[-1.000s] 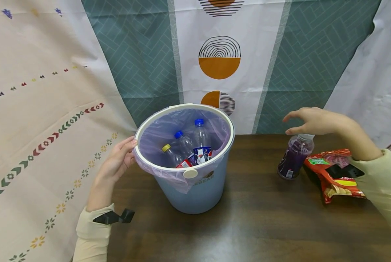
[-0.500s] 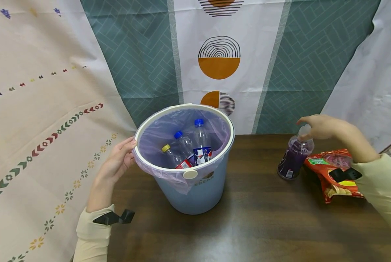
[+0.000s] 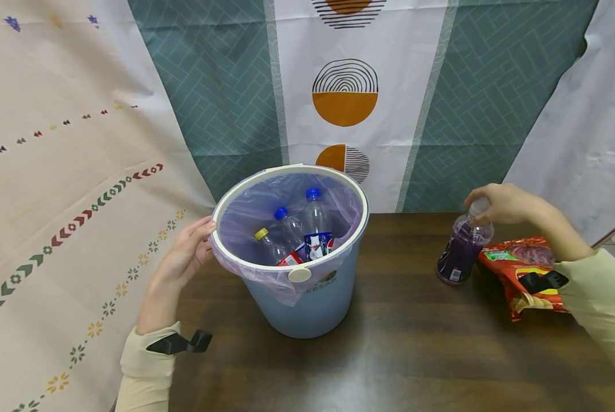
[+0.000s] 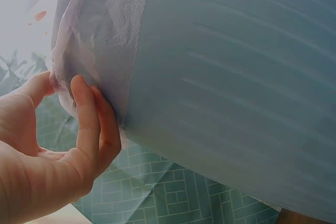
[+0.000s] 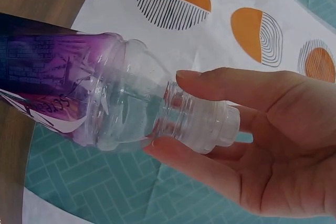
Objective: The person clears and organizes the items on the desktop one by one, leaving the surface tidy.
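My left hand (image 3: pixel 187 252) holds the rim of a blue trash can (image 3: pixel 307 312) at its left side. In the left wrist view, thumb and fingers (image 4: pixel 86 116) lie on the folded-over plastic bag (image 4: pixel 107 40) that lines it. Far to the right, my right hand (image 3: pixel 504 205) grips a clear bottle with a purple label (image 3: pixel 461 252) by the neck. The right wrist view has thumb and forefinger on either side of the neck, just below the translucent cap (image 5: pixel 226 124). The bottle stands upright on the wooden table.
Several plastic bottles lie in the can, among them a blue-capped one (image 3: pixel 317 220) and a yellow-capped one (image 3: pixel 272 246). A red snack bag (image 3: pixel 518 266) lies right of the purple bottle, partly under the right forearm. Patterned cloth (image 3: pixel 345 109) hangs behind the table (image 3: pixel 405 343).
My right hand has come down from above the bottle, a little to the right, and has taken hold of its neck. The left hand stays on the can's rim.
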The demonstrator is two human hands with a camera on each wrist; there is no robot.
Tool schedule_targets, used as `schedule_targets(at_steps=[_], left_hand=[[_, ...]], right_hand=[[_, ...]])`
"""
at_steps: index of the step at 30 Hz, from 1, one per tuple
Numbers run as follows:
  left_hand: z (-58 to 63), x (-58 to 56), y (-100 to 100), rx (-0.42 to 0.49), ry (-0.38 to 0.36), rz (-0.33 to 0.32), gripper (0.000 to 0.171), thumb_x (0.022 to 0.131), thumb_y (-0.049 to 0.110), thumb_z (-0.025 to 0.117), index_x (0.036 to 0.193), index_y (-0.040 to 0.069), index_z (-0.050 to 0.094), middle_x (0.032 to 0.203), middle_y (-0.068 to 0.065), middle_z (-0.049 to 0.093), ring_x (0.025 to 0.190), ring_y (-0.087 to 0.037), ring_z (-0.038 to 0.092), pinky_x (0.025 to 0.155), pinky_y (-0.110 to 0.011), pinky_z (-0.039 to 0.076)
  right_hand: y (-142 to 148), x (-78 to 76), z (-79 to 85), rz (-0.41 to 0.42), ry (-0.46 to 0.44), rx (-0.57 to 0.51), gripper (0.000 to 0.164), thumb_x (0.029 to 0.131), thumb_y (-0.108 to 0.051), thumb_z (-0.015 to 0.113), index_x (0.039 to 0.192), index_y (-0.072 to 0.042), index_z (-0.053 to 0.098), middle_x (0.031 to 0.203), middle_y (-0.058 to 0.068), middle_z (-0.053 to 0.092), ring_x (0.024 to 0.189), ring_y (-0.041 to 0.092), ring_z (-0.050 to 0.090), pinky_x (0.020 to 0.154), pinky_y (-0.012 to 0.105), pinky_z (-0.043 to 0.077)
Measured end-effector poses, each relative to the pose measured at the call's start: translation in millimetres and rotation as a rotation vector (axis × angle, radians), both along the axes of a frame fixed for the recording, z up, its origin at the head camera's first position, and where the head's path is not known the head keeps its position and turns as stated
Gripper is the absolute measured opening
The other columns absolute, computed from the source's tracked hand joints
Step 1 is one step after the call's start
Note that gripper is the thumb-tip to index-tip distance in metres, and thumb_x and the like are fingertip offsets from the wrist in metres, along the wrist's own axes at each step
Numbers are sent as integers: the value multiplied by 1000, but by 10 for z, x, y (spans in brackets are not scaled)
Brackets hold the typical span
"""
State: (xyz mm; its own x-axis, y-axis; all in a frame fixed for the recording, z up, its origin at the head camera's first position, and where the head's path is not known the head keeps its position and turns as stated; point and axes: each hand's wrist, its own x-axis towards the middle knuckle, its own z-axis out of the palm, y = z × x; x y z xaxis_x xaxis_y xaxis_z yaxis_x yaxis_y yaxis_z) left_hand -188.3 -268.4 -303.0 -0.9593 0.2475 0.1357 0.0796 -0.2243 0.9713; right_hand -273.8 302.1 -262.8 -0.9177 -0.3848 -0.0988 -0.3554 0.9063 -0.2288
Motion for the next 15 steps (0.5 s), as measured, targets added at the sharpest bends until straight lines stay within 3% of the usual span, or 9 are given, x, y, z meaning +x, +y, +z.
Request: schedule_targets(at_steps=[5, 15], left_hand=[[-6, 3, -11, 15, 4, -5, 34, 96, 12, 41, 128, 0, 36, 99, 0, 62, 80, -5, 64, 71, -15, 54], [-11, -3, -8, 56, 7, -51, 27, 96, 8, 39, 123, 3, 44, 97, 0, 61, 79, -6, 63, 69, -16, 55]], right_hand=[[-22, -23, 22, 12, 23, 13, 31, 76, -17, 71, 104, -6, 63, 102, 21, 61, 88, 33, 54, 63, 41, 49], [-58, -35, 61, 13, 78, 1, 33, 75, -15, 70, 105, -6, 62, 107, 25, 59, 90, 35, 54, 63, 42, 48]])
